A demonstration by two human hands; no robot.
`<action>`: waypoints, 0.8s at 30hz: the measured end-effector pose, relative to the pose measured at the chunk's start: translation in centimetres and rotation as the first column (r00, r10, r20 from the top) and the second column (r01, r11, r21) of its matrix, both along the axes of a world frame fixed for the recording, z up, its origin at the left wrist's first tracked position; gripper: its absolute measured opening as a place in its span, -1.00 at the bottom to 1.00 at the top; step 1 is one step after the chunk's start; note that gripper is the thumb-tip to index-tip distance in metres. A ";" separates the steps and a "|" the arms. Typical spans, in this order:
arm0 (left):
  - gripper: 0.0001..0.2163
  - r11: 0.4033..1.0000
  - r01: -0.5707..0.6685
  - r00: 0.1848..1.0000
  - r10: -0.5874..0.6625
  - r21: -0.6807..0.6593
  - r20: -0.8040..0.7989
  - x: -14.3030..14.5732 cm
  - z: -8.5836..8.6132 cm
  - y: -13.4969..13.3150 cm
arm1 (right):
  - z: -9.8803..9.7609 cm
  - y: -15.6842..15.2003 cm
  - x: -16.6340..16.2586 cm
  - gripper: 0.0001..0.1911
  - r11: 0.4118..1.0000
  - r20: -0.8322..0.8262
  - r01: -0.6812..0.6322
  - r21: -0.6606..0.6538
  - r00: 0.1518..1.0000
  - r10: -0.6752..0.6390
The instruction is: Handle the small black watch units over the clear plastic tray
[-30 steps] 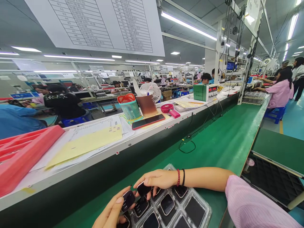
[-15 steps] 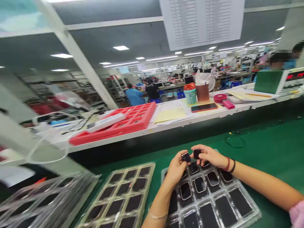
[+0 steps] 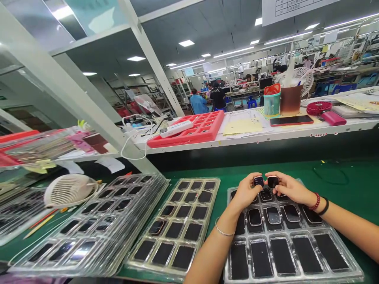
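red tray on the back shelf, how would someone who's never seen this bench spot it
Follow the white shelf that runs along the back of the green bench. The red tray lies on it left of the yellow paper, with a white bar lying across it. It is the only opaque red tray; those by the hands are clear plastic.

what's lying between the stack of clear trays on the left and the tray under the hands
Head view: between the stacked trays and the hands' tray lies another clear tray, mostly empty.
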State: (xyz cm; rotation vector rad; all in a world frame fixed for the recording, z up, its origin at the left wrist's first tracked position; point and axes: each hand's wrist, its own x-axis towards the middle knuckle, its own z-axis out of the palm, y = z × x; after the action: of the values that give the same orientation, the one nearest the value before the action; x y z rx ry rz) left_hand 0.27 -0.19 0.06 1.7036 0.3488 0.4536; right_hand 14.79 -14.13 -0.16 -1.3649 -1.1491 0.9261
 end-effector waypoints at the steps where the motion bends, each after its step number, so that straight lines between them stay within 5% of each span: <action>1: -0.65 1.000 -0.001 1.000 0.001 -0.004 -0.007 0.0 0.1 0.0 | 0.0 0.0 0.0 -0.53 1.000 0.005 0.002 -0.001 1.000 -0.002; 11: -0.63 0.996 -0.065 0.997 0.063 -0.067 -0.042 0.0 0.7 0.1 | -0.2 0.3 0.9 -0.44 0.998 -0.289 0.002 0.058 0.957 0.014; 24: -0.57 0.999 -0.039 0.996 0.036 -0.034 -0.078 0.1 0.9 0.2 | -0.3 0.5 0.9 -0.45 0.995 -0.293 -0.023 0.095 0.955 0.050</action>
State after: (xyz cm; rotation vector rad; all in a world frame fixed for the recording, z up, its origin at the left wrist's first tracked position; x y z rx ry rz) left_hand 0.33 0.01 0.97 1.6856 0.4435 0.4070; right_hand 15.66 -13.65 -0.47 -1.0919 -0.9770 1.0525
